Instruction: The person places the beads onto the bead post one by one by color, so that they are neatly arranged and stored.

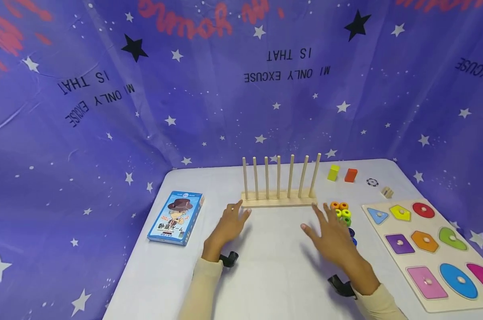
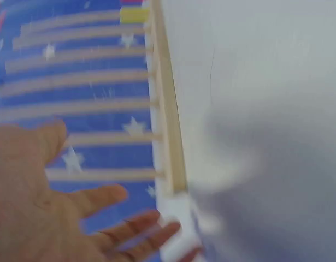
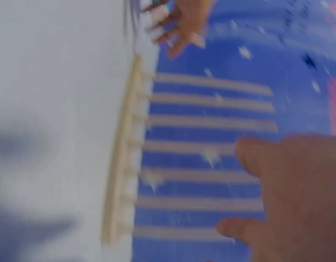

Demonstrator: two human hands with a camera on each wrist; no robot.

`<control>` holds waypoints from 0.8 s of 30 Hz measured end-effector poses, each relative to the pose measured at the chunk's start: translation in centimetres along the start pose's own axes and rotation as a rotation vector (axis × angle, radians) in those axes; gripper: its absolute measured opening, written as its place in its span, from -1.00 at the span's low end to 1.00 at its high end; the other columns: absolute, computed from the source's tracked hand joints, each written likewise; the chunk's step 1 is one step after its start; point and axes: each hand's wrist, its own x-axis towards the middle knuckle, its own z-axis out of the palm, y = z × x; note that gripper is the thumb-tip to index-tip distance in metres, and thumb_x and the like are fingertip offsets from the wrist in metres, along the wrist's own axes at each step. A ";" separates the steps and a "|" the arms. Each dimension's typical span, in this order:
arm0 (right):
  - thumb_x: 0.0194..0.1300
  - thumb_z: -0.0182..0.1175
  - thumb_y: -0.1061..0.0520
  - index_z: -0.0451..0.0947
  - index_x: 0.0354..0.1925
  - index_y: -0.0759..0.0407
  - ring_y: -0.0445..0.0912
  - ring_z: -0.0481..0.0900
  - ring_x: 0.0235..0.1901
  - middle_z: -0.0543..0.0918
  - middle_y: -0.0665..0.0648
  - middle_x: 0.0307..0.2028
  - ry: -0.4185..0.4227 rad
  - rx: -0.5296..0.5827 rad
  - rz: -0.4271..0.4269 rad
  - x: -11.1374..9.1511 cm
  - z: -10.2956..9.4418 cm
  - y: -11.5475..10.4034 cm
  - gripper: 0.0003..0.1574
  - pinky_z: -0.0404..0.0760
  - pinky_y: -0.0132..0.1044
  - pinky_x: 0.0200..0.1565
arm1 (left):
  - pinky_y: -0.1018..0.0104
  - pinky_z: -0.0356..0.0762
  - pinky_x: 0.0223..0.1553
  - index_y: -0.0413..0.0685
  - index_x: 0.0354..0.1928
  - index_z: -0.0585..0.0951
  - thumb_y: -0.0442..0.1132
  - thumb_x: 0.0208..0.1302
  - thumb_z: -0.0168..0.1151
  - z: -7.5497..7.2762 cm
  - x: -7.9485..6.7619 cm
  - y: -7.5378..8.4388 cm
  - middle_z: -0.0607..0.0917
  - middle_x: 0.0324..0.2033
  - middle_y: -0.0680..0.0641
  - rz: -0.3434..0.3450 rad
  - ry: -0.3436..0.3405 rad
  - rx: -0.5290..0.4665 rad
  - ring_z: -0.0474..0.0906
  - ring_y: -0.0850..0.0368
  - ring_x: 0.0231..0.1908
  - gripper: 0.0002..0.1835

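Observation:
A wooden rack (image 1: 279, 202) with several upright pegs stands toward the back of the white table. My left hand (image 1: 228, 224) hovers at its near left corner, fingers spread and holding nothing. Near the right corner is my right hand (image 1: 332, 233), also spread, with nothing in its grasp. In the left wrist view the rack's base (image 2: 170, 109) lies beyond the loose fingers (image 2: 129, 229). The right wrist view is blurred, showing the rack's base (image 3: 121, 158) past the right fingers. Colored beads (image 1: 344, 213) lie beside the right hand, which partly hides them.
A blue card box (image 1: 176, 218) lies at left. At right is a shape puzzle board (image 1: 409, 262) with knobbed pieces. Behind the beads are a yellow block (image 1: 333, 172), a red-orange block (image 1: 351, 175), a poker chip (image 1: 372, 182) and a small wooden piece (image 1: 387, 192).

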 end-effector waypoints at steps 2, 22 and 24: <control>0.36 -0.10 -0.38 0.00 0.48 0.07 0.39 0.07 0.31 0.08 0.44 0.36 0.036 0.031 0.056 -0.7 -1.8 1.6 -0.06 0.09 0.41 0.16 | -0.04 0.41 0.05 -0.15 0.42 0.18 0.04 0.48 -0.15 -0.4 1.7 -1.2 0.36 0.10 -0.27 0.003 0.025 -0.134 0.42 -0.14 0.06 -0.39; 0.22 0.27 0.11 0.34 0.20 0.19 0.00 0.41 -0.29 0.47 0.20 -0.23 -0.230 0.161 0.399 -7.0 -0.2 9.2 -0.38 0.49 -0.20 -0.32 | 0.31 0.39 -0.47 -0.04 0.32 0.41 -0.28 0.35 0.12 0.8 7.0 -5.5 0.57 -0.34 -0.04 0.011 0.075 -0.356 0.40 0.16 -0.48 -0.51; 0.21 0.27 0.12 0.35 0.18 0.20 0.01 0.41 -0.29 0.47 0.21 -0.23 -0.239 0.148 0.419 -7.1 -0.1 9.3 -0.40 0.49 -0.19 -0.31 | 0.34 0.39 -0.53 0.01 0.33 0.41 -0.28 0.36 0.11 1.0 7.0 -5.5 0.58 -0.31 -0.04 0.005 0.055 -0.375 0.40 0.15 -0.50 -0.51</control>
